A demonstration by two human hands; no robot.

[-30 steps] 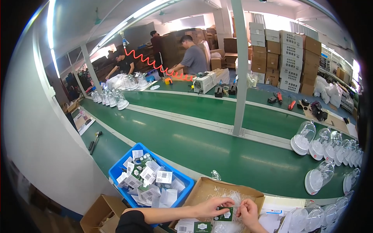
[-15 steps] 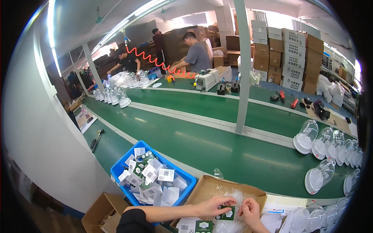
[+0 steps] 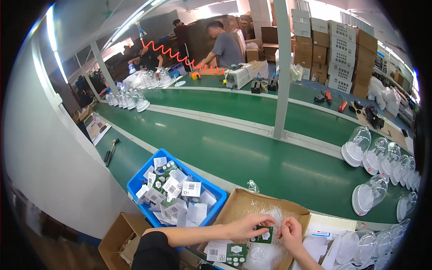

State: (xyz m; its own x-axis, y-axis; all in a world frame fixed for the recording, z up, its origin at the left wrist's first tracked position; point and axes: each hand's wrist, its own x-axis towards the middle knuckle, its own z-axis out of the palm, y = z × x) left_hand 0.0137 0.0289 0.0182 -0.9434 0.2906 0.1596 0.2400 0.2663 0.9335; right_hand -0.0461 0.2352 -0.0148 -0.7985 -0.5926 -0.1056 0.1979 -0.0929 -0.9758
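Over an open cardboard box [image 3: 237, 202] at the lower middle, my left hand [image 3: 252, 226] grips a green printed card [image 3: 266, 236] between thumb and fingers. My right hand [image 3: 291, 232] is closed in a pinch just right of the card; whatever it holds is too fine to make out. Clear thin plastic strands [image 3: 261, 256] lie in the box below both hands. A green and white folded card [image 3: 227, 253] rests at the box's near left. Beside my left forearm, a blue bin [image 3: 222, 196] is heaped with similar folded cards [image 3: 172, 186].
A green conveyor belt [image 3: 202, 144] runs beyond the box. Clear domes on white bases [image 3: 369, 200] stand at the right. Left are a hammer-like tool [image 3: 111, 152] and a brown carton [image 3: 118, 236]. A grey post [image 3: 281, 81] rises mid-belt; co-workers [image 3: 225, 47] stand beyond.
The whole view has shifted slightly, with the background sitting higher. Both hands stay at the card, the right one still pinched beside it. A co-worker across the belt has changed posture.
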